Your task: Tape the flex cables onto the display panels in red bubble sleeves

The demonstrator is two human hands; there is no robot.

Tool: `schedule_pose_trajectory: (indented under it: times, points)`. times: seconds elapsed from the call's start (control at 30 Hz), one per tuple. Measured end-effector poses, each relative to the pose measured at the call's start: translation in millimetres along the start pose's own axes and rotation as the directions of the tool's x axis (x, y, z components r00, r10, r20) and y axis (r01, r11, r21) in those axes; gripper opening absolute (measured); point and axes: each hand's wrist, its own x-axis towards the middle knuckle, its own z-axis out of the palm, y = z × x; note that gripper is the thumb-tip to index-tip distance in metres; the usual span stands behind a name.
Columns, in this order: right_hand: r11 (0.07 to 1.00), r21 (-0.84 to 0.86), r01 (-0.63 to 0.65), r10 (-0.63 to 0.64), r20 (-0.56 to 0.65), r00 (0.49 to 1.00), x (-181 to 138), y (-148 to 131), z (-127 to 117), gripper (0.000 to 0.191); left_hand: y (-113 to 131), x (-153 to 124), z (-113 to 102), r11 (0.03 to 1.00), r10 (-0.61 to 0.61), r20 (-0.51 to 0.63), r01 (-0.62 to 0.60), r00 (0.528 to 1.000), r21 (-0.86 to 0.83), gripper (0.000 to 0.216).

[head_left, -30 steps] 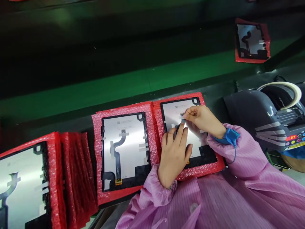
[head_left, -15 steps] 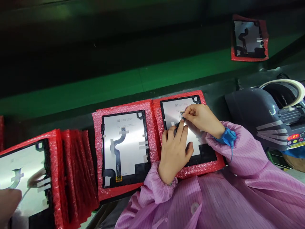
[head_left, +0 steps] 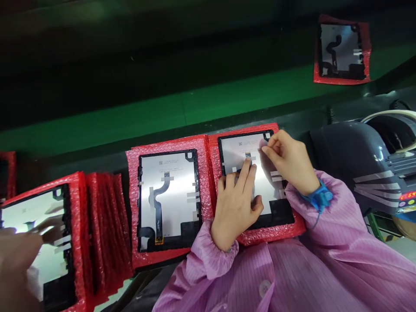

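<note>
A tablet screen panel [head_left: 264, 173], silver-backed with a black frame, lies face down in front of me on red bubble wrap. My left hand [head_left: 235, 197] rests on it with fingers stretched out. Its fingertips touch the dark ribbon cable, just below the connector [head_left: 248, 154]; most of the cable is hidden under the hand. Above the panel's upper right part, my right hand [head_left: 292, 160] has thumb and forefinger pinched together. Whether anything is between them I cannot make out. A blue wrist strap [head_left: 320, 196] circles my right wrist.
A second panel [head_left: 177, 195] on red bubble wrap [head_left: 207, 182] lies to the left. Farther left are stacked red sleeves [head_left: 108, 221] and a co-worker's hand [head_left: 19, 255] over another panel [head_left: 56, 264]. A grey tape dispenser [head_left: 351, 147] stands at right; another panel [head_left: 342, 50] lies beyond.
My right hand has moved up and right, away from the connector, still pinched. My left hand stays on the cable. The co-worker's hand reaches farther over the left panel.
</note>
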Motion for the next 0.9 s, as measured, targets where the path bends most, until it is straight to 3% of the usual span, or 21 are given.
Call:
schedule_pose_trajectory:
  times: [0.1, 0.2, 0.27, 0.33, 0.4, 0.43, 0.5, 0.6, 0.67, 0.73, 0.9]
  points:
    - [0.999, 0.048, -0.017, 0.022, -0.103, 0.994, -8.8, 10.6, -12.4, 0.010, -0.7, 3.8, -0.2, 1.000, -0.030, 0.025, 0.030, 0.999, -0.006, 0.072]
    - [0.998, -0.057, -0.029, 0.024, -0.081, 0.996, -24.3, 23.4, -22.7, 0.017, -3.6, 2.4, -2.8, 0.995, -0.033, -0.010, 0.031, 0.999, -0.097, 0.064]
    - [0.994, -0.110, -0.004, 0.000, -0.033, 0.999, -36.4, 31.0, -25.0, 0.020, -5.7, -3.2, -5.3, 0.980, -0.070, -0.092, 0.051, 0.993, -0.193, 0.049]
    - [0.994, -0.106, 0.011, -0.010, 0.011, 1.000, -46.9, 36.7, -22.6, 0.022, -7.2, -11.6, -5.6, 0.946, -0.241, -0.209, 0.182, 0.948, -0.268, 0.038]
    - [0.998, -0.062, 0.004, -0.002, 0.033, 0.999, -53.7, 41.5, -16.1, 0.021, -8.5, -20.3, -2.0, 0.870, -0.458, -0.261, 0.368, 0.850, -0.328, 0.038]
    - [0.999, -0.038, -0.008, 0.008, 0.021, 1.000, -55.4, 44.1, -12.0, 0.021, -9.4, -23.9, 1.2, 0.825, -0.535, -0.243, 0.439, 0.809, -0.355, 0.041]
    - [0.998, 0.021, -0.059, 0.060, -0.050, 0.997, -55.8, 50.4, -4.2, 0.023, -11.7, -28.5, 8.6, 0.759, -0.606, -0.155, 0.509, 0.780, -0.406, 0.045]
    - [0.966, 0.211, -0.150, 0.166, -0.060, 0.984, -52.5, 60.5, 3.2, 0.041, -16.8, -30.0, 16.9, 0.690, -0.650, -0.094, 0.534, 0.754, -0.489, 0.045]
    - [0.923, 0.340, -0.182, 0.184, 0.027, 0.983, -50.9, 64.4, 5.0, 0.037, -20.6, -29.4, 18.8, 0.652, -0.678, -0.093, 0.539, 0.729, -0.533, 0.043]
    - [0.906, 0.386, -0.171, 0.168, 0.041, 0.985, -51.7, 64.5, 6.5, 0.027, -24.3, -28.7, 18.9, 0.633, -0.689, -0.097, 0.531, 0.719, -0.562, 0.039]
    - [0.964, 0.264, -0.043, 0.101, -0.210, 0.972, -61.1, 57.3, 17.4, 0.026, -29.1, -27.9, 20.2, 0.620, -0.683, -0.195, 0.417, 0.704, -0.665, 0.016]
